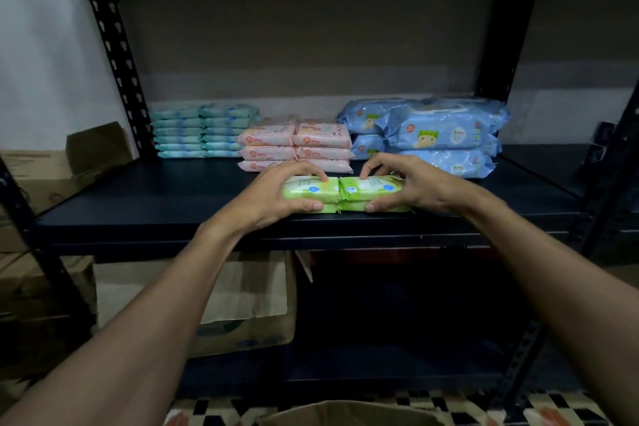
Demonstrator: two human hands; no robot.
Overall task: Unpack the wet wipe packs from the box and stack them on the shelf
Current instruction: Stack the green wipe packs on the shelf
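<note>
Two small stacks of green wet wipe packs sit side by side near the front of the dark shelf (138, 211). My left hand (276, 194) grips the left green stack (311, 192), fingers on top and thumb at its front edge. My right hand (411, 183) grips the right green stack (366, 190) the same way. Behind them stand pink packs (297, 145), teal packs (204, 130) at the back left and large blue packs (435, 131) at the back right. The rim of a cardboard box (345, 413) shows at the bottom edge.
Perforated black uprights (117, 69) frame the shelf. Cardboard boxes (45, 176) stand to the left, and another carton (249, 315) sits on the lower level. Bare shelf surface lies left of my hands and at the far right. The floor is checkered.
</note>
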